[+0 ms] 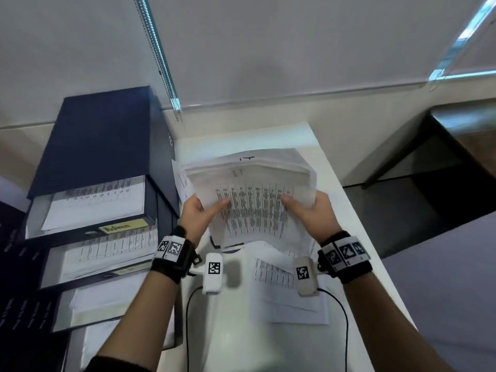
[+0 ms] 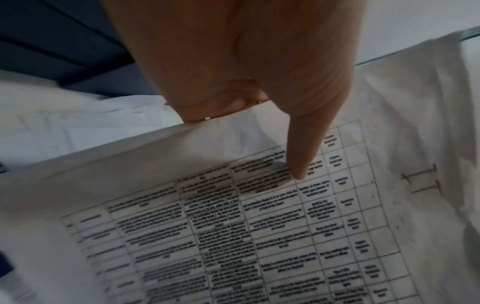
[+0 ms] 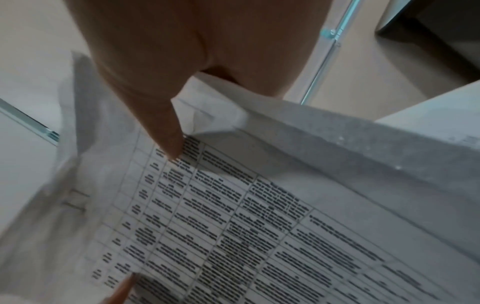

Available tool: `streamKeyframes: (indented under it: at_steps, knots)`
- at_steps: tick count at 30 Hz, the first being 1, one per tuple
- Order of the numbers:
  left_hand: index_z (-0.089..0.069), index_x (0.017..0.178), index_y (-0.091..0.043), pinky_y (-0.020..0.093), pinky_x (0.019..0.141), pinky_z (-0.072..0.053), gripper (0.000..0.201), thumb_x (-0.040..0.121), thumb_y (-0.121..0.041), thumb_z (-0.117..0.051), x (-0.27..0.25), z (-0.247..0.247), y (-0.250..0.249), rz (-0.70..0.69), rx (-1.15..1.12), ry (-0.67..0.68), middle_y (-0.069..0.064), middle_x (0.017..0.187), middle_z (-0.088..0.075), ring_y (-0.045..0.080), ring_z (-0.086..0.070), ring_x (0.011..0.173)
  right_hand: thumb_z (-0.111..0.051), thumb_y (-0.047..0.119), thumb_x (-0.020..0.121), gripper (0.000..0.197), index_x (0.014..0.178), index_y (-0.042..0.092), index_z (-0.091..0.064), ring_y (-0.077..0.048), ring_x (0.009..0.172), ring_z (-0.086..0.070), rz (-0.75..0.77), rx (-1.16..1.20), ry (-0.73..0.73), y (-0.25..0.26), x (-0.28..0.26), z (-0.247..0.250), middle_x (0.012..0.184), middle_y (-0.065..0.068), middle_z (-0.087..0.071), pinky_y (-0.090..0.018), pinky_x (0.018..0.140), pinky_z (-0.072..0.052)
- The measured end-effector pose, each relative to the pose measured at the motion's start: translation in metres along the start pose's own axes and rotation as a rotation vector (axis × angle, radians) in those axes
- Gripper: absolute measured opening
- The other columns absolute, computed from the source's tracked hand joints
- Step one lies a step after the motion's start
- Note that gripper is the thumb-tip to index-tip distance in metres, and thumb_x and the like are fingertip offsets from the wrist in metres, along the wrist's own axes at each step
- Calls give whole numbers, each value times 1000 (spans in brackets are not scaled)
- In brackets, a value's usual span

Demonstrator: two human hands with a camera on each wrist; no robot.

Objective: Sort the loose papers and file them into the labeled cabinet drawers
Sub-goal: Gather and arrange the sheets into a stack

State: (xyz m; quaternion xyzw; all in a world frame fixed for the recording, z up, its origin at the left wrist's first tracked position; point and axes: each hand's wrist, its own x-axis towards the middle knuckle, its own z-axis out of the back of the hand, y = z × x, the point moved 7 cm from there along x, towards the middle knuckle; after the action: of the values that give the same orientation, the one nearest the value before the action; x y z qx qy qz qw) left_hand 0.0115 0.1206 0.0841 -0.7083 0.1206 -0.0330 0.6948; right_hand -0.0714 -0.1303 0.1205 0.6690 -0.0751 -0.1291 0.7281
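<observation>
White desk [image 1: 332, 183] beside the dark-blue drawer cabinet [image 1: 102, 146]: left hand [image 1: 197, 214] and right hand [image 1: 311, 212] each pinch the stapled bundle of printed table sheets [image 1: 255, 200], held above it. Best read the heading, then match a drawer label.

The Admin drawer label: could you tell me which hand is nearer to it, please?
Left. The left hand grips the paper stack just right of the Admin label; the right hand holds the stack's far side, farther right.
</observation>
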Motion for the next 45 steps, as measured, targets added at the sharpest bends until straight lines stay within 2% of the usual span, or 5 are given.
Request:
streamKeyframes:
  at_steps: [7, 12, 31, 37, 45]
  knots:
    - [-65, 117, -8, 17, 76, -54, 40, 79, -5, -77, 0, -12, 28, -11, 101, 76, 4, 109, -68, 18, -66, 97, -77, 21, 80, 17, 93, 29, -71, -26, 80, -70, -111, -275, -38, -64, 2, 6, 88, -2, -74, -42, 71, -59]
    - [-70, 105, -31, 31, 88, -54, 26, 81, -29, -79, 1, -14, 33, 34, 113, 42, -4, 105, -73, 16, -68, 104, -66, 4, 89, 5, 86, 1, -69, -4, 55, -52, -134, -388, -115, -70, 0, 8, 66, 4, -60, -13, 48, -40]
    - [-60, 107, -3, 38, 76, -57, 35, 82, -20, -78, 7, -24, -14, -28, 128, 75, 3, 86, -71, 18, -68, 80, -80, 11, 79, 27, 103, 8, -70, -15, 88, -71, -213, -88, -190, -58, 1, 25, 97, -1, -74, -30, 75, -57]
    - [-69, 113, -20, 38, 90, -54, 65, 68, -67, -74, -1, -6, 28, 82, 349, 92, 1, 108, -72, 28, -66, 103, -76, 20, 83, 28, 107, 14, -64, -21, 87, -62, -262, -407, -107, -72, -5, 3, 90, 1, -64, -27, 72, -45]
    - [-48, 137, -21, 37, 102, -46, 70, 83, -61, -63, -38, 61, -28, 33, 309, -82, 0, 136, -58, 13, -56, 122, -66, 32, 91, 35, 90, -2, -60, -20, 64, -54, -73, -301, 93, 14, -24, -63, 74, -10, -59, -28, 55, -47]
